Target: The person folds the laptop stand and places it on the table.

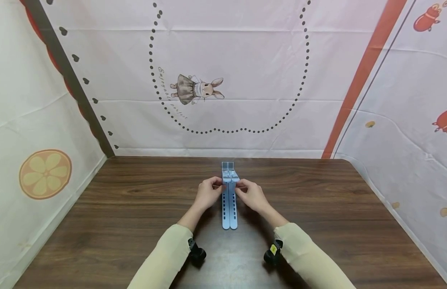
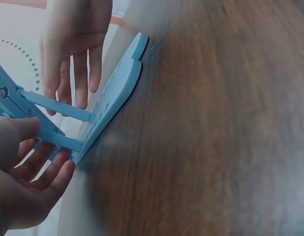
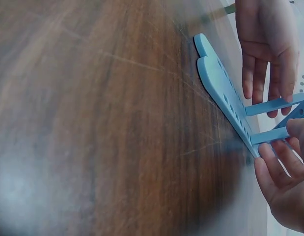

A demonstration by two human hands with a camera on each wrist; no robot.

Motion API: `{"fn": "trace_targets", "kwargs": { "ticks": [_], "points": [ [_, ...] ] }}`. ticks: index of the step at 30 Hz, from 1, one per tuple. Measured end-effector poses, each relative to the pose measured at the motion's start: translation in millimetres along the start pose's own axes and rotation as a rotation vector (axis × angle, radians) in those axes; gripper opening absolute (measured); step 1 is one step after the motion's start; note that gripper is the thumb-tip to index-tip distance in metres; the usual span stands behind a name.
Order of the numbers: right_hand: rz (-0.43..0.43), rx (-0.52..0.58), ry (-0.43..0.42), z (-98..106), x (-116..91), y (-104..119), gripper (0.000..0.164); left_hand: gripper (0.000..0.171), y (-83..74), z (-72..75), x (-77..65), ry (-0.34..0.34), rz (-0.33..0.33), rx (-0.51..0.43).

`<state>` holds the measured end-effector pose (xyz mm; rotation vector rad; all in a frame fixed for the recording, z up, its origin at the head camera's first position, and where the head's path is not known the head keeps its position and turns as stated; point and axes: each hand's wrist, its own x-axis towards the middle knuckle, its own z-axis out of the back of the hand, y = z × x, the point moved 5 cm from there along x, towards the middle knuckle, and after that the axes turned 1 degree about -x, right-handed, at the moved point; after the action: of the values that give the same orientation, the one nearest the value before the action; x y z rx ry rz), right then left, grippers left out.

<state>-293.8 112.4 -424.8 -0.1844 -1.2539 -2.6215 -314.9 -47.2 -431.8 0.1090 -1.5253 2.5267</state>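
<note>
A light blue folding laptop stand [image 1: 229, 216] stands on the table in the head view, its two slotted base rails side by side and its upper part raised at the far end. From the left, my left hand [image 1: 208, 194] pinches a support strut between thumb and fingers; the left wrist view shows this hand [image 2: 31, 184] close up. On the other side my right hand [image 1: 252, 196] pinches the opposite strut, as the right wrist view shows with the hand [image 3: 287, 194] at its lower right. Both struts reach down to the slotted base [image 3: 220, 91].
The dark wood table [image 1: 144, 188] spreads out around the stand. Behind it hangs a pale printed cloth [image 1: 252, 72], with more cloth at both sides. Each wrist wears a black camera, one on the left [image 1: 197, 255] and one on the right [image 1: 272, 255].
</note>
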Motion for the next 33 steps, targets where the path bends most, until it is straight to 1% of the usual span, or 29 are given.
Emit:
{"fn": "trace_targets", "kwargs": {
  "ticks": [8,14,20,27,33],
  "points": [
    [0.012,-0.016,-0.019,-3.3,4.9,3.1,0.014,0.008,1.5,-2.0,0.6,-0.012,-0.008,0.028],
    [0.018,-0.03,-0.05,-2.3,6.2,2.4,0.01,0.005,-0.3,-3.3,0.3,-0.031,-0.024,0.034],
    [0.041,-0.032,-0.066,-0.9,6.4,4.4,0.009,0.004,-1.4,-3.5,-0.4,-0.051,-0.032,0.031],
    [0.047,-0.033,-0.092,-0.9,7.0,5.1,0.009,0.006,-0.6,-3.6,0.5,-0.061,-0.018,0.006],
    [0.066,-0.037,-0.104,-0.6,7.6,6.6,0.01,0.005,-0.7,-3.2,0.7,-0.073,-0.021,-0.006]
  ]
}}
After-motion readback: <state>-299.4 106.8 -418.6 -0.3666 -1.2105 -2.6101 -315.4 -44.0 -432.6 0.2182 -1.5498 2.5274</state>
